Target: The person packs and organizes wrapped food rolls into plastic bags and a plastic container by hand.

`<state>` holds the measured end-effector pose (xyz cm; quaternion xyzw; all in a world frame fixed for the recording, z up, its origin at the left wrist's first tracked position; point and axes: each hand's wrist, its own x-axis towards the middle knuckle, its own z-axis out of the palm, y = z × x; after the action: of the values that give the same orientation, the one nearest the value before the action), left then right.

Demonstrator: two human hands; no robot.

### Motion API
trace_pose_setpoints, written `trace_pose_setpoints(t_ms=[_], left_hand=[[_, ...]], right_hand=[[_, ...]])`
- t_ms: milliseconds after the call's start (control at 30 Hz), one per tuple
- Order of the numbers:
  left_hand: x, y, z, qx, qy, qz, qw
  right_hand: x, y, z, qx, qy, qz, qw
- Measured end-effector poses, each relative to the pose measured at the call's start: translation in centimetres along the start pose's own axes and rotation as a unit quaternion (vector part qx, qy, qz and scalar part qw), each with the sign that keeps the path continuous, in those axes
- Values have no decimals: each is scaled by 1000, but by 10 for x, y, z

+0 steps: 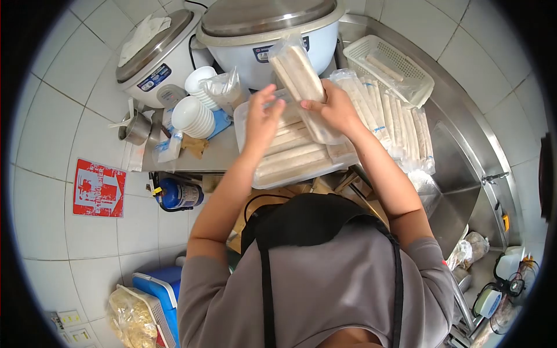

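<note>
A clear plastic pack of long pale sticks (297, 71) is gripped near its middle by my right hand (335, 110), thumb across the front. It tilts above a translucent plastic tub (239, 123) on the counter. Inside the tub lie several more long pale sticks (293, 158) side by side. My left hand (264, 123), slightly blurred, hovers over the tub's left side, apart from the pack, with fingers spread and nothing seen in it. Right of the tub, several wrapped packs (400, 119) with blue marks lie in a row.
Two large cookers with metal lids, one white (152, 64) and one pale blue (243, 61), stand behind. Stacked white bowls (192, 116) and a metal cup (137, 129) are at left. A white basket (426, 87) sits back right beside the steel sink (464, 156).
</note>
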<state>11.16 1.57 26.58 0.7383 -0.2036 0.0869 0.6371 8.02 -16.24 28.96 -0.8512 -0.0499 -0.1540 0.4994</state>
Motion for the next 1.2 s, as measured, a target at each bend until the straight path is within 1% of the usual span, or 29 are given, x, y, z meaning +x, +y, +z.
trace_pose_setpoints(t_ms=[33,67,100,133,167,200,233,267,300,333,367,400,433,467,500,533,600,633,700,733,767,800,833,933,1033,1100,1200], left_hand=[[-6,5,14,-21,-26,22,999],[-8,11,25,-103,-49,-39,993],[-7,29,35,-182,-73,-99,976],[-6,39,40,-259,-96,-158,948],[-3,40,38,-277,-120,-210,930],[-2,38,40,-267,-101,-236,929],[-1,33,43,-257,-81,-260,927],[0,29,46,-246,-61,-285,924],[0,25,47,-260,-45,-284,922],[3,18,50,-247,-45,-259,933],[5,9,52,-234,-46,-236,942],[7,2,54,-220,-46,-212,951],[11,-5,56,-210,-51,-217,952],[13,-12,57,-228,-75,-248,939],[16,-17,57,-245,-98,-278,923],[19,-21,59,-263,-119,-307,907],[23,-28,71,-263,-98,-356,891],[25,-33,78,-262,-87,-381,882],[32,-71,96,-164,-86,-341,922],[33,-71,101,-115,-85,-320,937],[34,-71,103,16,-108,-271,956],[34,-45,101,146,-128,-217,957],[34,-25,100,274,-147,-158,937],[36,-9,95,431,-246,-159,853],[33,-27,98,436,-221,-89,868],[30,-40,111,377,-175,-126,901],[29,-50,118,330,-145,-179,916]], right_hand=[[-4,-5,-4,-84,20,-13,996],[-9,-8,-6,-167,40,-26,985],[-14,-7,0,-264,60,-65,960],[-17,-4,9,-308,69,-80,946],[-20,0,19,-352,77,-95,928],[-24,-1,23,-395,83,-109,908],[-28,-4,24,-405,57,-101,907],[-35,-7,22,-390,28,-113,913],[-42,-15,17,-374,0,-125,919],[-47,-19,14,-358,-29,-135,923],[-50,-19,12,-329,-31,-132,935],[-50,-18,5,-300,-55,-128,944],[-48,-18,-5,-271,-77,-123,952],[-47,-15,-15,-240,-100,-119,958],[-46,-8,-22,-214,-61,-128,967],[-44,2,-31,-235,-3,-102,966],[-43,25,-51,-275,108,-52,954],[-45,39,-60,-284,130,-16,950],[-52,65,-76,-300,171,57,937],[-55,71,-79,-277,155,68,946],[-59,75,-81,-253,138,78,954],[-62,78,-82,-229,120,89,962],[-64,79,-82,-187,126,79,971],[-66,81,-82,-149,123,96,976],[-65,100,-78,-131,150,66,978],[-66,109,-75,-117,158,65,978],[-65,115,-78,-108,161,62,979]])
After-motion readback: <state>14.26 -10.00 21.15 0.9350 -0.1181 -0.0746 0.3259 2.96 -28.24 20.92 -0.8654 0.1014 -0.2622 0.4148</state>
